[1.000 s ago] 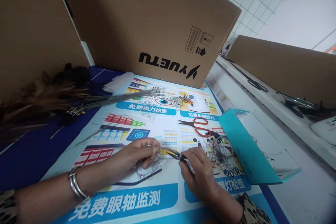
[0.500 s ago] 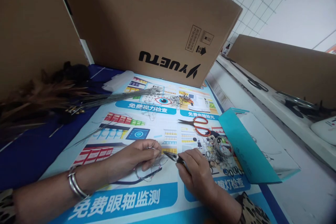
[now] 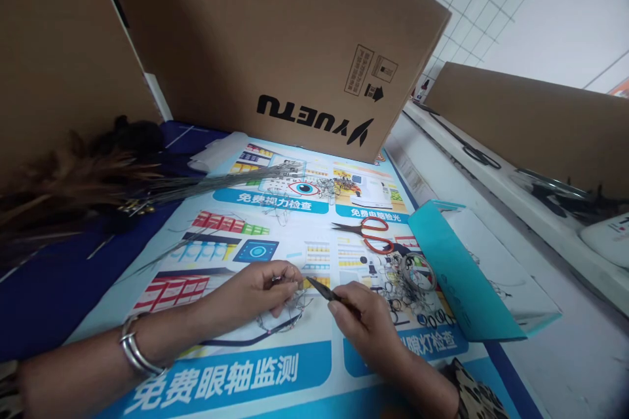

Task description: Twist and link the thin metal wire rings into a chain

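My left hand [image 3: 270, 288] pinches a thin wire piece [image 3: 289, 317], whose loops with small beads hang below the fingers over the printed sheet. My right hand [image 3: 361, 317] is wrapped round a pair of needle-nose pliers [image 3: 322, 289]. Its dark pointed jaws aim left, close to my left fingertips; whether they touch the wire I cannot tell. Beyond my right hand lies a tangle of fine wire and small rings [image 3: 403, 281]. Scissors with orange-red handles [image 3: 376, 236] rest behind it, blades pointing left.
A teal box [image 3: 457, 275] with wire pieces in it stands at the right. Straight wires [image 3: 226, 180] lie at the back left near brown feathers [image 3: 63, 177]. A large cardboard box [image 3: 275, 46] walls off the back. Small wire bits [image 3: 327, 190] sit before it.
The pliers have turned in my right hand, and their jaws look closer together. My left hand stays nearly in place; the hanging wire loops have shifted slightly.
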Action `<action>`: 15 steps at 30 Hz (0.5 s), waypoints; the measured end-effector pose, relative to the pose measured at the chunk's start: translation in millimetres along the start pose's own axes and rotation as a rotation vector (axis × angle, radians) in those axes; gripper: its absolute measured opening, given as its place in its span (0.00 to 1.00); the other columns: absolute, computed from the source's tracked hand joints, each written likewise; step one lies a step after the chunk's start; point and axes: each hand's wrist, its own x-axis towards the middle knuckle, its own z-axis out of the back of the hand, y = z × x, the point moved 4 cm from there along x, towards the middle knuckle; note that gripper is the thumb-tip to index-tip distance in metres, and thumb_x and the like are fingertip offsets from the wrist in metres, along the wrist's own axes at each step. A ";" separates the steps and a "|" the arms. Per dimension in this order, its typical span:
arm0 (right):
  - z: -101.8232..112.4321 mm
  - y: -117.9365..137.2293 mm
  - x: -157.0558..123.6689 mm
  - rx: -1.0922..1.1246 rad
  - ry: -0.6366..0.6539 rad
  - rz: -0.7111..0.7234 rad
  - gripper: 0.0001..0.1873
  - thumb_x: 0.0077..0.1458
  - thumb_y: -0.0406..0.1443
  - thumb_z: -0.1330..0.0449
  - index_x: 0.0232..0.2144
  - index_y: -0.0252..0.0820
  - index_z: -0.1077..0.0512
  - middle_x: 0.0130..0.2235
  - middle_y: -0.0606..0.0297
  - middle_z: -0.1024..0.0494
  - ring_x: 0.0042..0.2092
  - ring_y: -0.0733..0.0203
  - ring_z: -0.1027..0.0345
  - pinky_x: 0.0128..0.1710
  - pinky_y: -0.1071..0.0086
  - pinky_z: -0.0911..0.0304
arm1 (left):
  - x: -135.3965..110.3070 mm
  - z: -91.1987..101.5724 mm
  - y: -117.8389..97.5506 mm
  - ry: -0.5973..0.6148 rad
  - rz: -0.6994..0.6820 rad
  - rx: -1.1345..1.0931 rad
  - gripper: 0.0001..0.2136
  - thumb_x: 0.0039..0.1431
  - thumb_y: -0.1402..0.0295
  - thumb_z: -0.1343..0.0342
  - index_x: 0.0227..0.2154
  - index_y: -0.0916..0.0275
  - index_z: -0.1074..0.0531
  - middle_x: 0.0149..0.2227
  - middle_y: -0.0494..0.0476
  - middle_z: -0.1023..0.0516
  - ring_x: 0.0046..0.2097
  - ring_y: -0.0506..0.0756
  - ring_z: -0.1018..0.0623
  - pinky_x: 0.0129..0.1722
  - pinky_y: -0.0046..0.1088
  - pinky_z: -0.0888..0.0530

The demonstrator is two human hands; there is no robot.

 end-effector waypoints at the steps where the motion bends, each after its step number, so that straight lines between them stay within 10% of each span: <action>1: 0.2 0.0 0.4 0.007 0.012 -0.011 0.05 0.54 0.32 0.45 0.26 0.40 0.32 0.25 0.66 0.31 0.28 0.63 0.37 0.26 0.72 0.45 | 0.2 0.1 0.4 -0.006 -0.001 0.012 0.10 0.59 0.61 0.50 0.34 0.64 0.31 0.20 0.46 0.33 0.22 0.48 0.38 0.24 0.22 0.43; 15: 5.2 -2.2 -0.3 0.034 -0.080 0.042 0.05 0.54 0.33 0.45 0.30 0.39 0.30 0.28 0.64 0.30 0.30 0.62 0.37 0.28 0.71 0.42 | 0.3 2.8 3.3 -0.038 0.005 -0.042 0.12 0.58 0.57 0.49 0.31 0.63 0.33 0.19 0.47 0.33 0.20 0.47 0.40 0.21 0.22 0.46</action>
